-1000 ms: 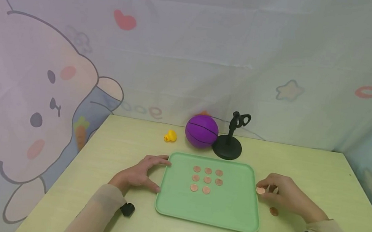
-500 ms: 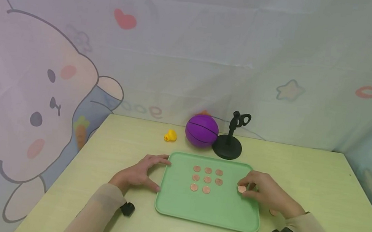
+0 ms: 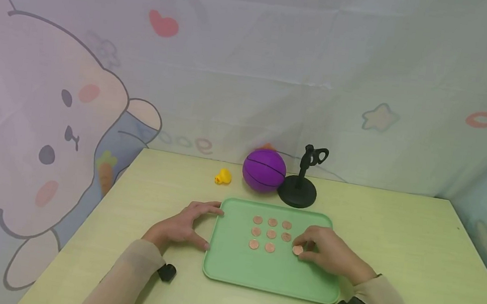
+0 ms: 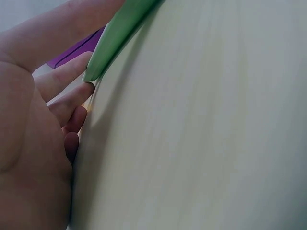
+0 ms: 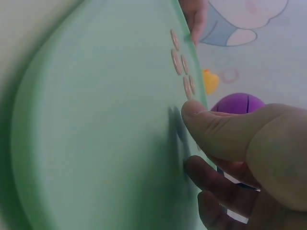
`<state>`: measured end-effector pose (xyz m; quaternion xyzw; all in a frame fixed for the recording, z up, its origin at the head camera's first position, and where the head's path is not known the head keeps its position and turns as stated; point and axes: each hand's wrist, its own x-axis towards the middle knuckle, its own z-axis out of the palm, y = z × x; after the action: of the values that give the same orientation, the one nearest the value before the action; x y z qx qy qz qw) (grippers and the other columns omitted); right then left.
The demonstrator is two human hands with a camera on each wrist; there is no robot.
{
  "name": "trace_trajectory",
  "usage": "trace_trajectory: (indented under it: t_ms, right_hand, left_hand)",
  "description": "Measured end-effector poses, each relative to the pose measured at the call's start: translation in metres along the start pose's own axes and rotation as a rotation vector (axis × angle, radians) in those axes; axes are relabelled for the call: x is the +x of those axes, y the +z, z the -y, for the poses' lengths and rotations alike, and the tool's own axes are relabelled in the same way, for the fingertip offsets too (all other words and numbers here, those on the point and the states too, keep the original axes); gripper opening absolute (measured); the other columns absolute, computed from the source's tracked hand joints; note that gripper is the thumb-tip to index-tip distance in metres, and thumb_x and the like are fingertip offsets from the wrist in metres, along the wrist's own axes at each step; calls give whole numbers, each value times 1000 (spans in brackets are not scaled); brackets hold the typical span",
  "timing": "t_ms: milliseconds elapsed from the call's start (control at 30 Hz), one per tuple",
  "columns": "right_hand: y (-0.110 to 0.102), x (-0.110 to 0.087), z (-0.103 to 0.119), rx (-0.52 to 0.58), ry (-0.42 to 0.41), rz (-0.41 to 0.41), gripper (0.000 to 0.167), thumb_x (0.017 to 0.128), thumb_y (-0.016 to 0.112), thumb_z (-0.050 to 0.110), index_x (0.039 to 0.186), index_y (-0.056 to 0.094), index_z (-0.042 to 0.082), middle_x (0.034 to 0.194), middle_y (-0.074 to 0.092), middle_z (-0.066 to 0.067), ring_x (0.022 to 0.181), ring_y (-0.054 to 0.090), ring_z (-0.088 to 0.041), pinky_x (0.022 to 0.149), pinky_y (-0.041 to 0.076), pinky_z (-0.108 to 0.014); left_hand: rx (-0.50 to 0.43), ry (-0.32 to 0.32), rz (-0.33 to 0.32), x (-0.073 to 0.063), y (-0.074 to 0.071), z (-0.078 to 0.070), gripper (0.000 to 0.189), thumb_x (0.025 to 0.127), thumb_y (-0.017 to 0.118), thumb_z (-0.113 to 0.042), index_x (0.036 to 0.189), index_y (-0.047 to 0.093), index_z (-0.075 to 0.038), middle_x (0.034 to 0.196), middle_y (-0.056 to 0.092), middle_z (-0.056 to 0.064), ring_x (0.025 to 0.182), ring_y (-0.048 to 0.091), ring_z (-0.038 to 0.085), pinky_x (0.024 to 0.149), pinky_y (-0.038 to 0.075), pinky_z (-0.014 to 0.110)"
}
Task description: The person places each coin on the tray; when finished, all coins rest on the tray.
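Observation:
My right hand [image 3: 327, 249] pinches a copper-coloured coin [image 3: 297, 250] between thumb and fingertips, low over the right half of a green tray [image 3: 252, 273]. On the tray several similar coins [image 3: 271, 234] lie in tidy rows: three at the back, three in the middle, two in front. The held coin is to the right of the front pair. At the tray's left side, my left hand [image 3: 183, 224] spreads its thumb and fingers along the rim; in the left wrist view its fingertips [image 4: 86, 60] touch the green edge [image 4: 115, 40].
Behind the tray stand a yellow rubber duck [image 3: 223, 176], a purple ball [image 3: 264, 170] with black lines and a black stand [image 3: 297, 191] on a round base. A cartoon-printed cloth [image 3: 252, 73] hangs along the table's back edge.
My right hand has carried the coin leftward from beyond the tray's right rim to beside the rows. Its arm now covers where another coin lay on the table. My left hand stays put.

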<state>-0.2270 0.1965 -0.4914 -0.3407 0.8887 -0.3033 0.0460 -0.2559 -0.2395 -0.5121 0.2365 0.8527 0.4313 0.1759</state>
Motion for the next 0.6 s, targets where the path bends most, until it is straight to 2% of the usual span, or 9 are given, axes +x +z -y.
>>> trace_trajectory:
  t_ms: [300, 600]
  right_hand:
    - [10, 8, 4, -20, -1, 7, 19, 88, 85, 14, 107, 81, 16, 99, 73, 11, 84, 61, -5, 76, 53, -27]
    - [15, 13, 9, -36, -10, -4, 21, 88, 86, 14, 108, 81, 15, 100, 74, 10, 86, 63, -7, 77, 54, -28]
  left_hand:
    - [3, 24, 1, 0, 0, 1, 86, 69, 98, -25, 146, 60, -24, 170, 32, 0, 150, 23, 32, 122, 16, 67]
    - [-5, 19, 5, 1, 0, 2, 86, 69, 98, -25, 146, 60, -26, 170, 32, -1, 150, 23, 31, 122, 17, 65]
